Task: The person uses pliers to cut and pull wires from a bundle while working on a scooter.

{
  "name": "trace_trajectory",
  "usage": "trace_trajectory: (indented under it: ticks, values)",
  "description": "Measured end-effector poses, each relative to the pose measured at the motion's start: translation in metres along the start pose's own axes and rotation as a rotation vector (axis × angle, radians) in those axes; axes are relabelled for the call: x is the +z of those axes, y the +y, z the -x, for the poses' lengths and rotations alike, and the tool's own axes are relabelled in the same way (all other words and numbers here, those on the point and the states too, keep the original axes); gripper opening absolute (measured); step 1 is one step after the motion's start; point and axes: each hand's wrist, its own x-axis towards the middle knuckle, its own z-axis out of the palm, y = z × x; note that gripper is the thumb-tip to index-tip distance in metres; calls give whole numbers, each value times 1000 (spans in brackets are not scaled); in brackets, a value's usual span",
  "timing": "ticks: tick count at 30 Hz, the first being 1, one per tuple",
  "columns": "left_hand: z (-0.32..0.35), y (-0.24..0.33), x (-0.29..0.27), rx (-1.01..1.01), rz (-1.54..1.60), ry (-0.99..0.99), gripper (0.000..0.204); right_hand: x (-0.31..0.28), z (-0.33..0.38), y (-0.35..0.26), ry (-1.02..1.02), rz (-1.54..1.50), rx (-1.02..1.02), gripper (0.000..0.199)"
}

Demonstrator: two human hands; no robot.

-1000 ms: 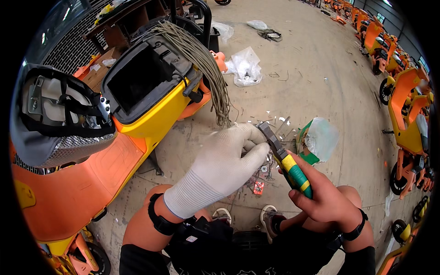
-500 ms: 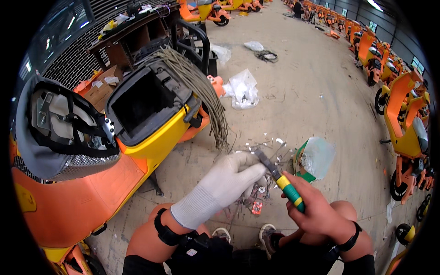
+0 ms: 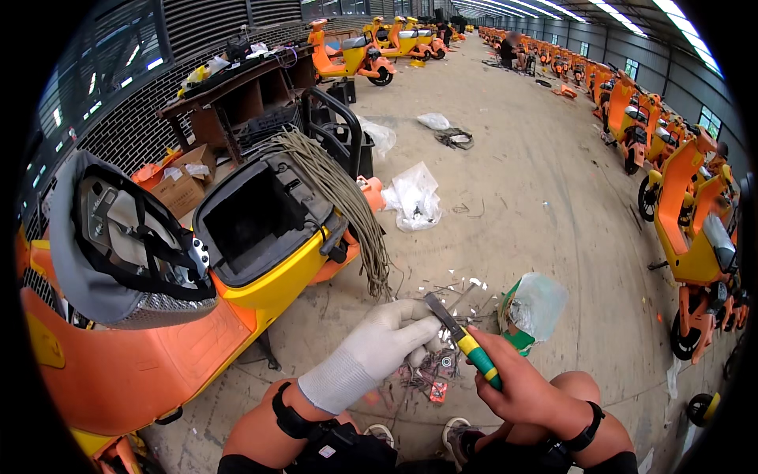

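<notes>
Person sits low on the concrete floor (image 3: pixel 545 205), knees up, both hands working just in front of them. Right hand (image 3: pixel 525 387), bare, one black wrist strap, is closed in a fist round the green-and-yellow handle of one hand tool (image 3: pixel 462 336); grip sits low on the handle, so the dark metal head points up and left into the other hand. Left hand (image 3: pixel 371 351) wears one white knit glove; its fingers (image 3: pixel 414 316) are curled and pinched at the tool's head, seemingly steadying a small part there, but what they hold is too small to tell. Directly below the fingers lies a small heap of metal and red bits (image 3: pixel 430 375), with pale offcuts scattered just beyond. Just right of the tool: one clear bag over a green pack (image 3: pixel 533 308). Left of the gloved hand stands one orange-and-yellow scooter (image 3: pixel 142 363), seat tipped up, storage box (image 3: pixel 253 225) open; one thick bundle of grey wires (image 3: pixel 347 201) is draped over it, ends hanging near the fingers, within reach. At least five more scooters line the right side.
</notes>
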Motion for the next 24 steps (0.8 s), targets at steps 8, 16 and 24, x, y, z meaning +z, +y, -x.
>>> trace_trajectory:
  ticks: [8,16,24]
  values:
    - [-1,-22,9,114,-272,253,26,3,-1,2,-136,-182,91,76]
    - [4,-21,25,270,-731,471,20,4,0,5,-182,-267,241,79]
    - [-7,-27,8,120,-235,195,26,1,2,-4,-91,-50,199,77]
